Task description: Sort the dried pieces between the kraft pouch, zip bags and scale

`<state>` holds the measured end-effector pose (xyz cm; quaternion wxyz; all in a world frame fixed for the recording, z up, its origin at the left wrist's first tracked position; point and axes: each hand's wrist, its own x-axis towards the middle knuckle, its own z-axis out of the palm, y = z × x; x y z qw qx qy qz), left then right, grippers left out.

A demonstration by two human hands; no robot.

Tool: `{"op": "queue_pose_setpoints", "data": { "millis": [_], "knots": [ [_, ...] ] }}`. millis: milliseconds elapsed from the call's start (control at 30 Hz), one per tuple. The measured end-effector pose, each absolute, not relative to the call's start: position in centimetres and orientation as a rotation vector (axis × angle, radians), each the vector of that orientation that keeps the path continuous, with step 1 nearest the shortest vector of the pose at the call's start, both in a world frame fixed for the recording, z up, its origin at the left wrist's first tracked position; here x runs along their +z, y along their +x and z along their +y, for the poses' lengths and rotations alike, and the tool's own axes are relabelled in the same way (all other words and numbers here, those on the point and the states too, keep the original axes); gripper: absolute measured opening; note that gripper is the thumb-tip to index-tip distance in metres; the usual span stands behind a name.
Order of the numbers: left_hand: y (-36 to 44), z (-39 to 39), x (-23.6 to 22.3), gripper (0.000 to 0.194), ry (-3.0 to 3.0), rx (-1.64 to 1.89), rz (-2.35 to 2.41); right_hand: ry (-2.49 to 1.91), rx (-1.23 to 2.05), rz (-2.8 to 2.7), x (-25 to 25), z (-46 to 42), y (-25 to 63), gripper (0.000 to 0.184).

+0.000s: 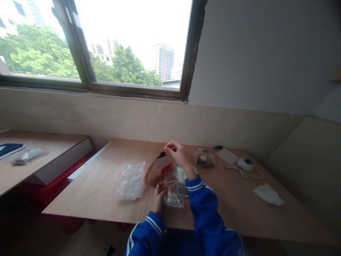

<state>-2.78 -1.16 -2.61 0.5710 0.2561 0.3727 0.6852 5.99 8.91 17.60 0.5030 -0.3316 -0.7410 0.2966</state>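
My left hand (160,193) is closed on the edge of a clear zip bag (176,197), which has a few pale pieces in it. Just beyond stands a brown paper bag (154,172) with a red patch, its mouth open. Above that mouth my right hand (176,153) has its fingertips pinched together. Whatever is between them is too small to name. A dark item (161,155) shows at the paper bag's opening. Partly behind the zip bag and my right forearm lies a white flat device (182,174), mostly hidden.
Flat clear zip bags (130,181) lie at left. A filled zip bag (204,159), white card (227,156), dome camera (245,164) with cable, and crumpled white tissue (268,194) are at right. Another table (61,142) stands left, below the window (133,89).
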Motion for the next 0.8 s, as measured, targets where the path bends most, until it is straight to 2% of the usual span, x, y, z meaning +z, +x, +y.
{"op": "queue_pose_setpoints", "data": {
  "millis": [233, 400, 500, 667, 800],
  "knots": [
    [-2.8, -1.2, -2.5, 0.029, 0.632, 1.589, 0.867, -0.797, 0.668, -1.677, 17.2, 9.6, 6.5, 0.021],
    [-2.7, -1.2, -2.5, 0.030, 0.614, 1.598, 0.863, -0.840, 0.462, -1.845, 16.8, 9.6, 6.8, 0.016],
    [-2.7, -1.3, -2.3, 0.030, 0.595, 1.601, 0.879, -0.901, 0.400, -1.838, 16.8, 9.1, 7.0, 0.019],
    [-2.7, -1.4, -1.8, 0.029, 0.570, 1.592, 0.859, -0.912, 0.456, -1.623, 15.7, 7.5, 8.7, 0.028],
    [-2.9, -1.4, -1.5, 0.029, 0.552, 1.591, 0.823, -1.031, 0.627, -1.429, 11.2, 5.4, 11.1, 0.031]
  ]
}}
